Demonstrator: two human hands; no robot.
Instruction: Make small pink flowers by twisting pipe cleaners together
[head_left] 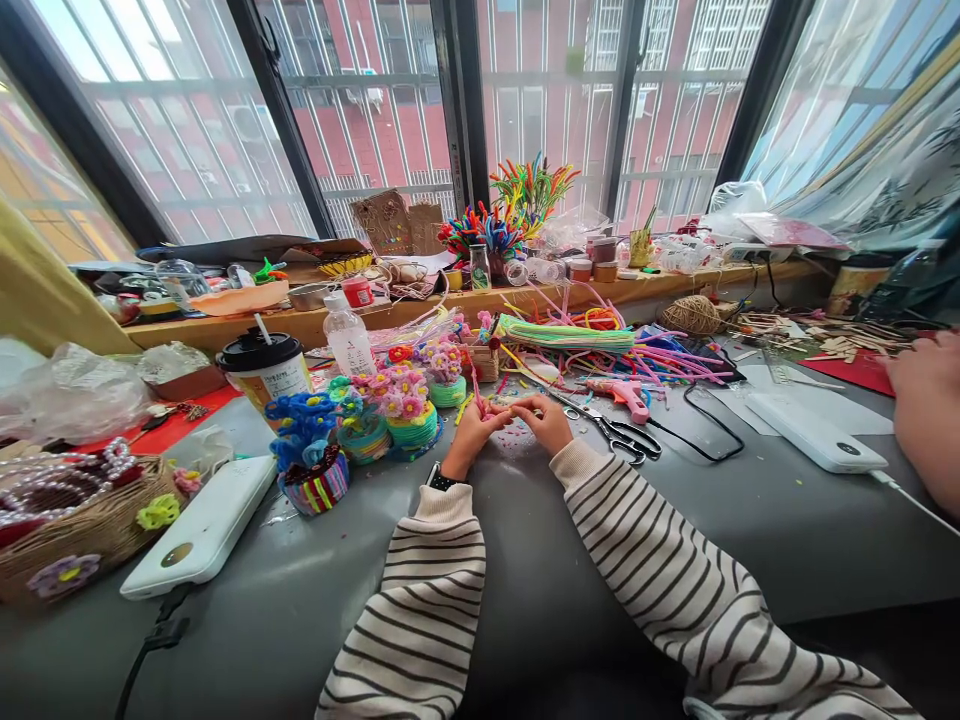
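Observation:
Above the middle of the table, my left hand [474, 436] is closed in a pinch on a pink pipe cleaner [477, 388], one end of which sticks up past the fingers. My right hand [547, 422] meets it fingertip to fingertip, thumb and fingers pressed together; what they pinch is too small to make out. Left of my hands stand small wrapped pots of pipe-cleaner flowers: a pink bunch [401, 392] and a blue bunch [304, 428]. Black-handled scissors [634, 442] and a pink glue gun [630, 398] lie to the right.
Bundled green pipe cleaners [570, 336] lie behind my hands. A lidded cup [266, 372] and a plastic bottle [348, 340] stand at left. White power banks lie left [202, 525] and right [817, 432], with cables. Another person's hand [930, 410] rests at the right edge.

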